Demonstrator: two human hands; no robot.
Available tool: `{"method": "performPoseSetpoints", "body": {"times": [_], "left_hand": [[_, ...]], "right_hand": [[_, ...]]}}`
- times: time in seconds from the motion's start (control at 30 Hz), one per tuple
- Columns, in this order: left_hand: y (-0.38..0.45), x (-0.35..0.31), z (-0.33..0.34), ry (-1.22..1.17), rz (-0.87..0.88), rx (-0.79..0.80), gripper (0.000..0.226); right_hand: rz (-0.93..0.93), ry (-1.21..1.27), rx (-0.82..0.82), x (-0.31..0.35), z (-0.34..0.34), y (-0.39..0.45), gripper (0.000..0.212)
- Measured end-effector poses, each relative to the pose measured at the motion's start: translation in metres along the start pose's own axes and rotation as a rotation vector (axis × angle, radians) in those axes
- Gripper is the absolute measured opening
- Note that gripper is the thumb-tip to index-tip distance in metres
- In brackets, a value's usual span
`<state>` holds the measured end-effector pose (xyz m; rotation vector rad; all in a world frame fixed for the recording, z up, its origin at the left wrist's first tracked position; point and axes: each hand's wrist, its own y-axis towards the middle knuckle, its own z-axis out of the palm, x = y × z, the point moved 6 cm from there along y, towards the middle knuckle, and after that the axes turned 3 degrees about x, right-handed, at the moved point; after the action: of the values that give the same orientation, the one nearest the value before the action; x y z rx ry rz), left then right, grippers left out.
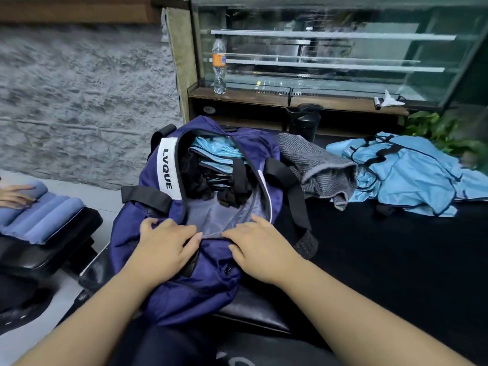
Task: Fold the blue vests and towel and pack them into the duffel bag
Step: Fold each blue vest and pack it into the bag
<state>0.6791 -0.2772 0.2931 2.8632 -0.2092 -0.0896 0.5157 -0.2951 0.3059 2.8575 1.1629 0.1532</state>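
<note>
Duffel bag (211,220), navy with a white "LVQUE" label, lying open at centre on black padded bench (383,260), folded blue vests (216,154) stacked inside toward 12 o'clock. Left hand (166,244) and right hand (261,247) resting on near rim of the opening at 6 o'clock, fingers spread nearly straight and pressing the fabric, fingertips almost meeting at the zipper line, nothing gripped. Grey striped towel (317,167) crumpled just beside the bag at 2 o'clock, unfolded vests (406,175) heaped at 3 o'clock, plastic bottle (219,66) upright on shelf at 12 o'clock.
</note>
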Motion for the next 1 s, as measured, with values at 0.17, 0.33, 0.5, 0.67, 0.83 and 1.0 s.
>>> {"method": "performPoseSetpoints", "body": {"times": [0.17, 0.33, 0.5, 0.67, 0.83, 1.0], "left_hand": [[0.009, -0.025, 0.001, 0.089, -0.191, -0.015, 0.051], [0.037, -0.104, -0.021, -0.371, -0.136, -0.262, 0.05], [0.05, -0.191, 0.004, -0.513, 0.166, -0.247, 0.043], [0.051, -0.205, 0.055, -0.552, 0.221, -0.074, 0.052], [0.057, -0.192, 0.07, -0.719, 0.048, 0.003, 0.067], [0.054, -0.2, 0.065, -0.674, 0.125, 0.002, 0.054]], "right_hand": [[-0.073, 0.11, -0.286, -0.014, -0.027, -0.028, 0.042], [0.101, 0.173, -0.433, -0.072, -0.022, -0.067, 0.045], [0.42, 0.168, -0.428, -0.161, 0.004, -0.122, 0.05], [0.819, 0.26, -0.569, -0.251, -0.002, -0.171, 0.051], [1.005, 0.29, -0.561, -0.309, -0.002, -0.171, 0.061], [0.862, 0.137, -0.478, -0.335, -0.005, -0.148, 0.064]]}}
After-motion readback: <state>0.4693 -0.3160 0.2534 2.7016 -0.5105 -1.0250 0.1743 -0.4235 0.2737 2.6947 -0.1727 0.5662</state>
